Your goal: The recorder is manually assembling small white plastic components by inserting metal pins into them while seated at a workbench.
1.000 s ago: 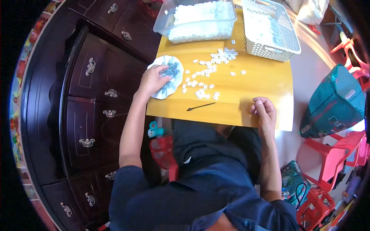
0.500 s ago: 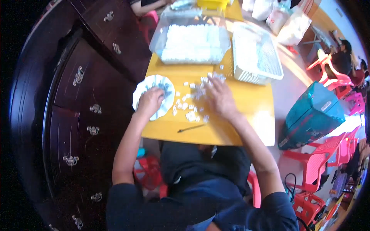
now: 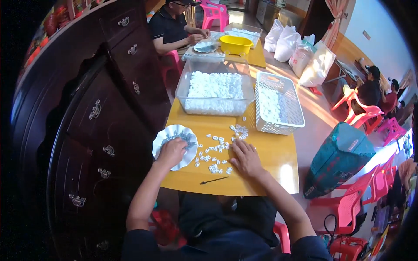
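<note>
My left hand (image 3: 171, 152) rests on a white scalloped paper plate (image 3: 167, 135) at the left side of the yellow table (image 3: 274, 152); its fingers curl over small pieces on the plate. My right hand (image 3: 246, 158) lies palm down on the table, fingers spread over several small white plastic pieces (image 3: 214, 153) scattered between both hands. A thin dark tool (image 3: 214, 179) lies near the table's front edge, untouched.
A clear bin (image 3: 215, 93) full of white pieces and a white mesh basket (image 3: 277, 103) stand at the far edge. A dark wooden cabinet (image 3: 100, 113) runs along the left. Another person sits at a further table with a yellow bowl (image 3: 235, 44). Pink chairs and sacks stand right.
The view has tilted up, showing more of the room. My right hand moved from the table's front right edge onto the scattered pieces. My left hand stays on the plate.
</note>
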Demonstrator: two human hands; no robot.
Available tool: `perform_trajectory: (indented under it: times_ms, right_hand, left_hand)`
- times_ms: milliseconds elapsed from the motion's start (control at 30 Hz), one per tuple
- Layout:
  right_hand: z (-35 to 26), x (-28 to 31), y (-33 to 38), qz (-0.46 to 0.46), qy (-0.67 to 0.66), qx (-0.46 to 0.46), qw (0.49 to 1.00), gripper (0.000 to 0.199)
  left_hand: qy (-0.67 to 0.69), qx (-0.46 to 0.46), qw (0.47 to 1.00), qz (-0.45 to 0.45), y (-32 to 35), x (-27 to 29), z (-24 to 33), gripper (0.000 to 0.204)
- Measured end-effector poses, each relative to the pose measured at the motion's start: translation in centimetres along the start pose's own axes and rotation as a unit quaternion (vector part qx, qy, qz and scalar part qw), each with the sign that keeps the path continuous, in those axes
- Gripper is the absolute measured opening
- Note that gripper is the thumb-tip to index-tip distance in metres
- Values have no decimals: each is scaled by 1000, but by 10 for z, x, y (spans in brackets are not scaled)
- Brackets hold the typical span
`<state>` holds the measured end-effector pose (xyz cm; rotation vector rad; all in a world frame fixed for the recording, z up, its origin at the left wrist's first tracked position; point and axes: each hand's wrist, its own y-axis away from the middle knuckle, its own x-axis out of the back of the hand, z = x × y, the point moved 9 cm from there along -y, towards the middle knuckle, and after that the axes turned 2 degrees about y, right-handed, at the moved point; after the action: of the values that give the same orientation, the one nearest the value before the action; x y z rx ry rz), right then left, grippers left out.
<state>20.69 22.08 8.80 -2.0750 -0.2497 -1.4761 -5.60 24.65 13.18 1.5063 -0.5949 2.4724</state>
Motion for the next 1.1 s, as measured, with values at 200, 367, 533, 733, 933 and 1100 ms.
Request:
perform_trajectory:
  times_ms: [200, 367, 533, 733, 933, 1100]
  right_hand:
    - [4, 7, 24, -3, 13, -7, 1000, 61]
    - [12, 49, 29, 33, 26, -18, 999, 65]
    - [23, 193, 25, 190, -76, -24, 978, 58]
    - [-24, 371, 56, 371, -304, 47, 876, 38]
    - [-63, 429, 122, 508, -110, 90, 850, 26]
    - [-100, 445, 145, 579, -70, 187, 791, 18]
  left_hand:
    - [-35, 11, 999, -13, -5, -12, -19, 11]
    - [-11, -24, 1000, 3, -4, -5, -6, 10]
    - [-40, -32, 998, -22, -12, -5, 8, 12]
    - [-52, -19, 998, -23, -7, -5, -2, 9]
    - [-31, -31, 998, -34, -16, -5, 9, 9]
    - [-57, -36, 997, -33, -17, -6, 12, 10]
